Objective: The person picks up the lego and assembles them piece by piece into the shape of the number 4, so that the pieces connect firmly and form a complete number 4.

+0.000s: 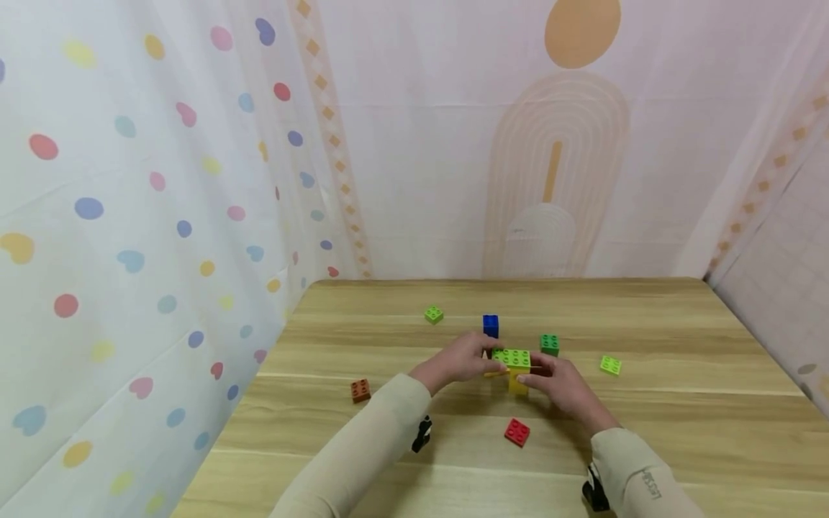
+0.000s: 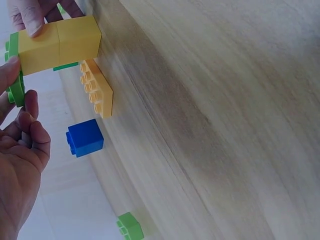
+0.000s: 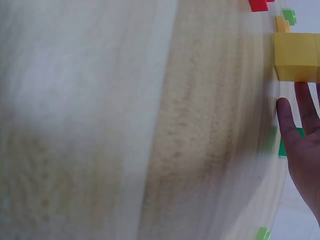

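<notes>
At wood tbl (image 1: 259, 446), L hand (image 1: 458, 359) pinched green brick (image 1: 516, 358) atop yellow stack (image 1: 517, 384); R hand (image 1: 565, 389) gripped stack. R sleeve (image 1: 631, 464) lettering was unclear.

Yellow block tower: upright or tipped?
Upright: in the head view, the yellow block tower is beneath a light green plate whose studs face up.

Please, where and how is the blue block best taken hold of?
Probably pinch the blue block by two opposite side walls, coming from above: it stands upright with its studs on top, the walls look flat, and nothing covers it.
</notes>
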`<state>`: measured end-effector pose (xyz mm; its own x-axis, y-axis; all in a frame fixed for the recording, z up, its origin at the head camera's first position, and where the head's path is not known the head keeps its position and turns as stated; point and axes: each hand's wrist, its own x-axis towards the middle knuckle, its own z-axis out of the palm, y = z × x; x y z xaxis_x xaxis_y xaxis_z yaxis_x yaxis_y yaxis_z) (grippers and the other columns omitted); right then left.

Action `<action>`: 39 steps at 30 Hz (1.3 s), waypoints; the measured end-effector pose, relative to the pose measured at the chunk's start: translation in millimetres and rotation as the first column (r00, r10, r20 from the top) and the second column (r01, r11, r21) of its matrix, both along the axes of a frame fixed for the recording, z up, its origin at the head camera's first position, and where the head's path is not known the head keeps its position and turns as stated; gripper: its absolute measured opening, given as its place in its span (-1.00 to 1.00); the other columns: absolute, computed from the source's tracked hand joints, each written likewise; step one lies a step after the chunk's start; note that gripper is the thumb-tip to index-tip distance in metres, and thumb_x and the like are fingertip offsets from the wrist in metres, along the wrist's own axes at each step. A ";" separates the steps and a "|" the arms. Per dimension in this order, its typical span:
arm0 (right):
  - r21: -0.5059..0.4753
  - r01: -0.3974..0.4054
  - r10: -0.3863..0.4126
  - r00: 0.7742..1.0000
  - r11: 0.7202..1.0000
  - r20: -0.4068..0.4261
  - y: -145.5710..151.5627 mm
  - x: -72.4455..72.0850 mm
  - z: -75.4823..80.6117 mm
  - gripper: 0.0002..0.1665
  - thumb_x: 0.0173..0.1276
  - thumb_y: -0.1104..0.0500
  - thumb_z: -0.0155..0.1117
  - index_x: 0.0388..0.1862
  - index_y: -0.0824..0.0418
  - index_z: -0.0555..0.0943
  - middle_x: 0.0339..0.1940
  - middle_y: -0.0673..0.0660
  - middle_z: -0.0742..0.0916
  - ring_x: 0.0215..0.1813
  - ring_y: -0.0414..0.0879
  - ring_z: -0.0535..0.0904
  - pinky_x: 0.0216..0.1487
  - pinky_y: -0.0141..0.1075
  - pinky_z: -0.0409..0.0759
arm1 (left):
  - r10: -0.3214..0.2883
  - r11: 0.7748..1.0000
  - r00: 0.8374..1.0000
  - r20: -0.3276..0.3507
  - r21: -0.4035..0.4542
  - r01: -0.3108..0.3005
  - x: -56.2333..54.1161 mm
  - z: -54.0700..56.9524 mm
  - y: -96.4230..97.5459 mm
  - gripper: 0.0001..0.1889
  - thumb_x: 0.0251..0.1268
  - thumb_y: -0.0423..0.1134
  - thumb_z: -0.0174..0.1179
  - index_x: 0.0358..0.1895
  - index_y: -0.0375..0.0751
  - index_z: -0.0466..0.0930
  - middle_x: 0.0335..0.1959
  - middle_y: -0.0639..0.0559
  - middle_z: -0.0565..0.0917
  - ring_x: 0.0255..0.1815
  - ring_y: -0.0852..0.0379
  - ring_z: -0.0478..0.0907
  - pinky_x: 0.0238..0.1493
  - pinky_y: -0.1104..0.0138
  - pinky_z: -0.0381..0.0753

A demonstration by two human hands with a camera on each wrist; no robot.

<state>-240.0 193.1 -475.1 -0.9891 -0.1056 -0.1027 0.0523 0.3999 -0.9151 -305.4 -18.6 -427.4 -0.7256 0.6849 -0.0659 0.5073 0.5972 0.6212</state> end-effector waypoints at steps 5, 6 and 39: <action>-0.005 -0.022 0.022 1.000 1.000 -0.002 0.6 0.0 5.0 -0.42 0.38 0.05 0.37 0.29 0.28 0.53 0.15 0.20 0.65 0.13 0.06 0.55 0.13 -0.05 0.54 | 0.002 1.000 1.000 0.002 -0.010 -0.002 -0.2 1.6 -0.3 -0.58 0.36 -0.10 0.30 0.21 -0.19 0.61 -0.24 0.16 0.61 -0.32 0.25 0.46 -0.33 0.45 0.48; 0.000 -0.022 0.022 1.000 1.000 -0.004 0.8 0.0 6.2 -0.42 0.37 0.04 0.37 0.29 0.26 0.53 0.14 0.20 0.65 0.14 0.06 0.55 0.14 -0.05 0.54 | 0.002 1.000 1.000 0.001 -0.011 -0.002 -0.2 1.7 -0.3 -0.57 0.36 -0.10 0.30 0.21 -0.19 0.61 -0.24 0.16 0.61 -0.33 0.26 0.46 -0.33 0.45 0.49; 0.061 -0.040 0.046 0.993 0.997 -0.105 -2.7 -2.5 16.6 -0.43 0.42 0.05 0.32 0.30 0.31 0.53 0.08 0.21 0.67 0.06 0.03 0.58 0.02 -0.14 0.59 | 0.181 0.970 0.979 0.096 0.145 -0.194 -6.7 -14.5 -40.8 -0.48 0.50 0.04 0.07 0.38 -0.15 0.45 -0.09 0.10 0.57 -0.10 0.14 0.47 -0.05 0.22 0.52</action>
